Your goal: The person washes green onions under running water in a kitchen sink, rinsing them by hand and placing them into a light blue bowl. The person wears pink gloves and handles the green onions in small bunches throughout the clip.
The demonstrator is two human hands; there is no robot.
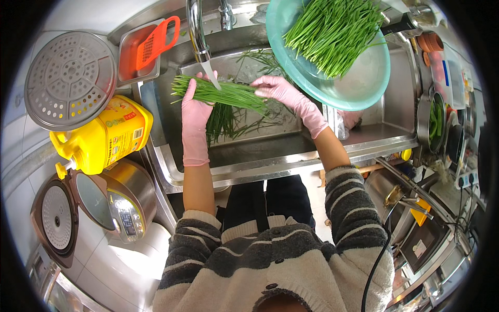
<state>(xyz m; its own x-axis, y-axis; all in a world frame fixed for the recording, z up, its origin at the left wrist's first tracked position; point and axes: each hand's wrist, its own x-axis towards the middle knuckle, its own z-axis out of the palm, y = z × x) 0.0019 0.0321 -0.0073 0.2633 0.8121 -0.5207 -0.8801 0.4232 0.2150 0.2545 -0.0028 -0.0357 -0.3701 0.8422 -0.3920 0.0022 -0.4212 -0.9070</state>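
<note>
My left hand (pixel 197 115), in a pink glove, grips a bunch of green chives (pixel 230 94), thumb on top, over the left basin of a stainless steel sink (pixel 253 134). Water runs from the chrome faucet (pixel 198 31) onto this bunch. My right hand (pixel 278 91), also gloved in pink, is at the bunch's right end with its fingers bent; whether they pinch any stalks I cannot tell. Below, more chives (pixel 222 123) lie in the basin. At the upper right a teal plastic bowl (pixel 362 91), resting across the sink, bears a large heap of chives (pixel 335 35).
Left of the sink stand a metal tray (pixel 128 64) with an orange grater (pixel 156 45), a perforated steamer plate (pixel 70 80), a yellow jug (pixel 124 130) and an open rice cooker (pixel 132 195). A knife handle (pixel 397 24) sticks out beside the bowl. Rightward is a pan (pixel 430 117) with green peppers.
</note>
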